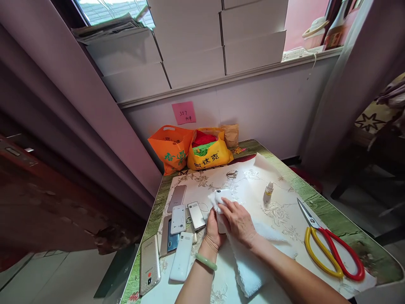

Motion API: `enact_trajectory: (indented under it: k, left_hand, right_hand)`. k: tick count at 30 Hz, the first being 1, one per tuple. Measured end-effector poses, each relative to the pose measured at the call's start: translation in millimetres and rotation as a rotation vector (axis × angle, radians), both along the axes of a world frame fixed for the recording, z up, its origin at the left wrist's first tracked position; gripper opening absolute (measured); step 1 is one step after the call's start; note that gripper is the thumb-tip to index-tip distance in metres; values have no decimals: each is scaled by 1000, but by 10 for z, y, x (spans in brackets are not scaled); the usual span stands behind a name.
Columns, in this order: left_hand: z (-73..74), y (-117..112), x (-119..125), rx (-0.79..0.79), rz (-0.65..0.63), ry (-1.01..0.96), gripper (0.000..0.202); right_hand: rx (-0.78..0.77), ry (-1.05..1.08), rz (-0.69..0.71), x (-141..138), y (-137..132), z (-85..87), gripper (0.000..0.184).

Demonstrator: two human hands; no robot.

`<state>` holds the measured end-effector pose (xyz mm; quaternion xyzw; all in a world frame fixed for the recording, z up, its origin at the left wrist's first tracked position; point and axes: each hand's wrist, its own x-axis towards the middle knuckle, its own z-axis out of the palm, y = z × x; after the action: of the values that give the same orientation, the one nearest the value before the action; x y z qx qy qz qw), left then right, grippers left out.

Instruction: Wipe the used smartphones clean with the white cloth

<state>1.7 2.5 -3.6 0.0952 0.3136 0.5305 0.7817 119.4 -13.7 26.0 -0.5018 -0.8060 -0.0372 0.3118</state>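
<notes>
A white phone (pixel 227 195) is held up over the table, its camera corner showing above a fluffy white cloth (pixel 255 257). My left hand (pixel 214 231), with a green bangle on the wrist, grips the phone from the left side. Across the phone's back, my right hand (pixel 236 220) presses the cloth with bent fingers; the rest of the cloth hangs down onto the table. Left of my hands lie several phones, among them a silver keypad-style phone (pixel 196 215), a white phone (pixel 182 256) and a gold phone (pixel 150 265).
Large scissors (pixel 329 249) with red and yellow handles lie at the right. A small white bottle (pixel 268 189) stands upright near them. Glasses (pixel 232 174) rest farther back. An orange bag (pixel 171 147) and a yellow bag (pixel 210 153) stand at the table's far edge by the wall.
</notes>
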Motion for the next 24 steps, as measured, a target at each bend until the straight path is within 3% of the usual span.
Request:
enact_trajectory:
  k: [3, 6, 10, 14, 18, 24]
  left_hand:
    - [70, 11, 52, -34, 10, -17, 35]
    - [120, 10, 85, -5, 26, -12, 36]
    - [96, 7, 74, -2, -29, -31, 41]
    - [-10, -10, 19, 11, -44, -8, 45]
    - [-52, -41, -9, -20, 34, 25, 30]
    - [59, -37, 47, -52, 1, -42, 37]
  right_hand:
    - [-48, 18, -128, 129, 205, 6, 32]
    - [-62, 24, -182, 262, 168, -67, 31]
    - [-40, 5, -36, 309, -190, -153, 29]
    - [-47, 8, 159, 176, -433, -114, 23]
    - [-34, 18, 153, 54, -242, -16, 25]
    - [-118, 22, -133, 131, 189, 56, 31]
